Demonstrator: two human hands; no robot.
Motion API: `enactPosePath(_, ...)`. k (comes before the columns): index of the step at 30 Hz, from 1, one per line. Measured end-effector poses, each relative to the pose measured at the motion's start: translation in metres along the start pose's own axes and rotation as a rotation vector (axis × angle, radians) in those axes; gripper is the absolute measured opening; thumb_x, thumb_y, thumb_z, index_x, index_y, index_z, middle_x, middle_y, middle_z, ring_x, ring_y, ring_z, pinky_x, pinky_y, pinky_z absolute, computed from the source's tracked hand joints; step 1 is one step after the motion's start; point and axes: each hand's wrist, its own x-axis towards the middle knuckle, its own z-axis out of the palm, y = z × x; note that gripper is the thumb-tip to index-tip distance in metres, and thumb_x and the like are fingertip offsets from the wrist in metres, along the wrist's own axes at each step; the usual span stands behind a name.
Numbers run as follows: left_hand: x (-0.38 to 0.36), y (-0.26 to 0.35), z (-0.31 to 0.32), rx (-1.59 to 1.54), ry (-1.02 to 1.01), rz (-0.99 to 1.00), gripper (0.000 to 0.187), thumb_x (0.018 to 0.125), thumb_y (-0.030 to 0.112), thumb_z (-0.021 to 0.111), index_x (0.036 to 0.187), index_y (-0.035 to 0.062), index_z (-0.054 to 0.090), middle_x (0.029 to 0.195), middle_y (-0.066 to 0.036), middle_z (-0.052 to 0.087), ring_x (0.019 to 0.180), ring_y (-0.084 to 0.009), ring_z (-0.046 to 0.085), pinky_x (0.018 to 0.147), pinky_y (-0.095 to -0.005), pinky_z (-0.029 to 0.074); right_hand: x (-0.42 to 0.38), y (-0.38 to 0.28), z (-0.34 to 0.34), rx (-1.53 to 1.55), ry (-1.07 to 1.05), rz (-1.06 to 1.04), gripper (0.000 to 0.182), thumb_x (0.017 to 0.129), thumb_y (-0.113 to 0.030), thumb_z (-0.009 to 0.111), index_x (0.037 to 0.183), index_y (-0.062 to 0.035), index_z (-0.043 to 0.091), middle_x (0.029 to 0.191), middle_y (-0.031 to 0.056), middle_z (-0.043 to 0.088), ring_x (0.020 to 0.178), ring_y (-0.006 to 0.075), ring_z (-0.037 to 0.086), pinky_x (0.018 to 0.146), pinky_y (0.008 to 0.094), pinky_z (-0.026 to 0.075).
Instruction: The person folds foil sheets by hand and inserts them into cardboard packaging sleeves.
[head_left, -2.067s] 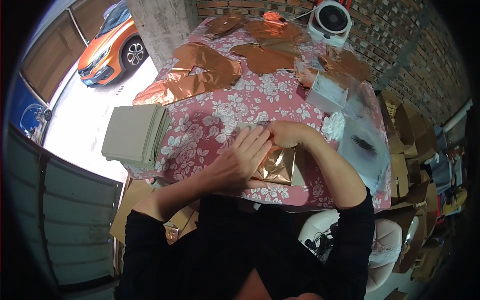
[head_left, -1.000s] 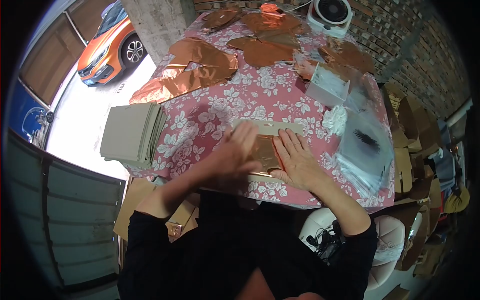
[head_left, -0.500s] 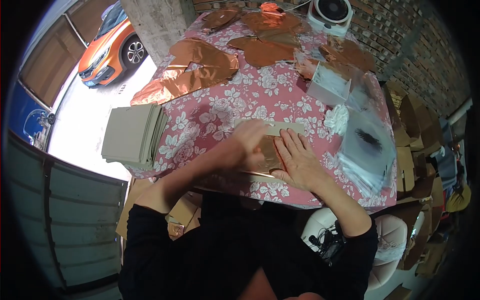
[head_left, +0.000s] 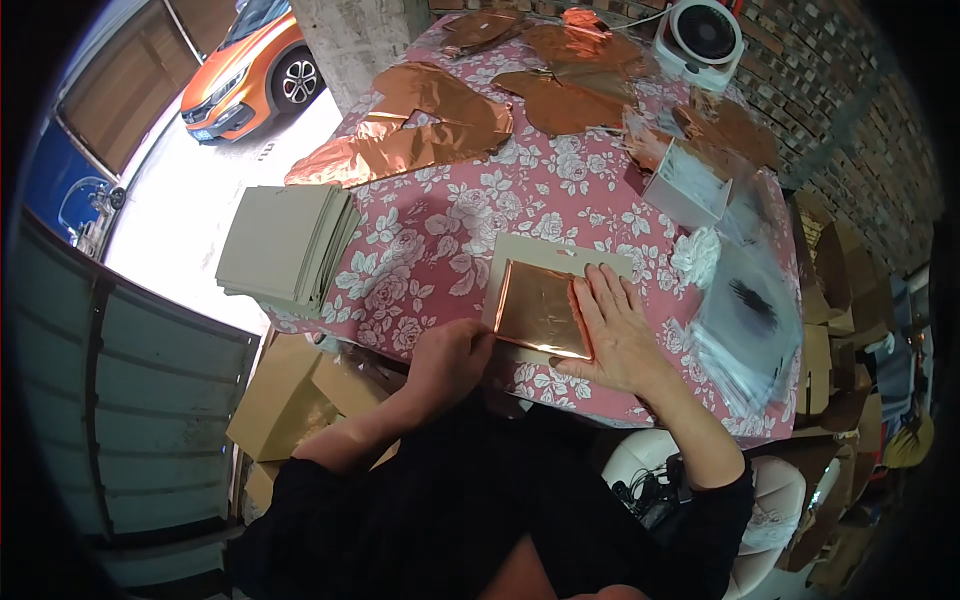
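Note:
A folded copper-coloured foil packet [head_left: 543, 310] lies on a grey-beige card [head_left: 512, 247] near the table's front edge. The card has a small hanging slot at its far side. My right hand [head_left: 618, 335] rests flat with fingers stretched out over the packet's right edge and the card. At the card's near left corner is my left hand [head_left: 450, 358], its fingers curled together; whether anything small is between them is hidden. To the left stands a stack of similar cards [head_left: 275, 243].
Flat copper foil shapes [head_left: 425, 125] lie across the far table. A white box [head_left: 688, 187], a white string bundle [head_left: 697, 256] and clear plastic bags [head_left: 745, 325] are at the right. A fan [head_left: 703, 38] stands at the back, and cardboard boxes [head_left: 283, 392] below left.
My left hand has moved from over the packet down and left to the card's near corner, uncovering foil and card. My right hand stays on the packet. The camera view has shifted slightly.

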Motion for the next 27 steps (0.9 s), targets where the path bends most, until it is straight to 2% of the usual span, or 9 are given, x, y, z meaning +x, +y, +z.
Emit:
enactPosePath(3, -0.001, 0.003, 0.004, 0.013, 0.012, 0.034, 0.018, 0.087, 0.015, 0.064, 0.092, -0.0005, 0.070, 0.079, -0.019, 0.068, 0.073, -0.0328, 0.068, 0.066, -0.0390, 0.052, 0.001, -0.001, -0.004, 0.023, -0.008, 0.019, 0.116, 0.073, -0.080, 0.053, 0.148, 0.0033, 0.022, 0.150, 0.0296, 0.024, 0.141, 0.0459, 0.020, 0.115, 0.0546, 0.015)
enactPosePath(5, -0.002, 0.006, 0.006, 0.037, 0.015, 0.063, 0.018, 0.086, 0.016, 0.065, 0.091, -0.0003, 0.070, 0.079, -0.018, 0.068, 0.072, -0.0325, 0.068, 0.065, -0.0390, 0.053, 0.000, -0.001, -0.006, 0.094, 0.009, 0.025, 0.117, 0.071, -0.076, 0.060, 0.149, 0.0024, 0.022, 0.150, 0.0295, 0.025, 0.141, 0.0456, 0.021, 0.115, 0.0548, 0.016)
enactPosePath(8, 0.001, 0.008, 0.013, 0.090, 0.000, 0.109, 0.019, 0.086, 0.018, 0.067, 0.091, 0.0001, 0.071, 0.078, -0.018, 0.068, 0.071, -0.0323, 0.068, 0.065, -0.0398, 0.052, 0.000, -0.001, -0.007, 0.142, 0.007, 0.033, 0.115, 0.071, -0.070, 0.066, 0.149, 0.0018, 0.023, 0.149, 0.0294, 0.025, 0.141, 0.0457, 0.021, 0.115, 0.0550, 0.017)
enactPosePath(11, 0.002, 0.019, 0.011, 0.013, -0.045, 0.039, 0.021, 0.086, 0.020, 0.067, 0.088, 0.0003, 0.071, 0.077, -0.017, 0.068, 0.070, -0.0328, 0.067, 0.066, -0.0408, 0.052, 0.001, -0.001, -0.006, 0.124, 0.009, 0.030, 0.113, 0.071, -0.069, 0.066, 0.149, 0.0008, 0.023, 0.150, 0.0289, 0.024, 0.141, 0.0456, 0.021, 0.115, 0.0552, 0.017)
enactPosePath(15, 0.009, 0.015, 0.019, 0.041, -0.025, 0.049, 0.021, 0.086, 0.021, 0.067, 0.085, 0.0003, 0.071, 0.076, -0.017, 0.068, 0.070, -0.0331, 0.067, 0.067, -0.0414, 0.052, 0.001, -0.002, -0.001, 0.128, 0.027, 0.042, 0.112, 0.071, -0.067, 0.068, 0.148, 0.0003, 0.023, 0.149, 0.0301, 0.025, 0.140, 0.0469, 0.022, 0.114, 0.0558, 0.018)
enactPosePath(24, 0.024, 0.006, 0.020, 0.086, 0.030, 0.061, 0.021, 0.085, 0.019, 0.064, 0.078, -0.0005, 0.067, 0.072, -0.020, 0.065, 0.071, -0.0370, 0.066, 0.067, -0.0442, 0.051, 0.006, -0.018, 0.000, 0.167, 0.033, 0.115, 0.100, 0.081, -0.065, 0.060, 0.149, -0.0011, 0.023, 0.146, 0.0350, 0.022, 0.138, 0.0524, 0.018, 0.114, 0.0588, 0.017)
enactPosePath(27, 0.025, 0.003, 0.022, 0.119, 0.020, 0.081, 0.023, 0.087, 0.018, 0.061, 0.076, -0.0011, 0.065, 0.072, -0.021, 0.064, 0.072, -0.0388, 0.065, 0.067, -0.0466, 0.051, 0.006, -0.022, 0.001, 0.119, 0.033, 0.116, 0.095, 0.082, -0.065, 0.058, 0.149, -0.0062, 0.027, 0.146, 0.0362, 0.021, 0.138, 0.0536, 0.017, 0.114, 0.0602, 0.016)
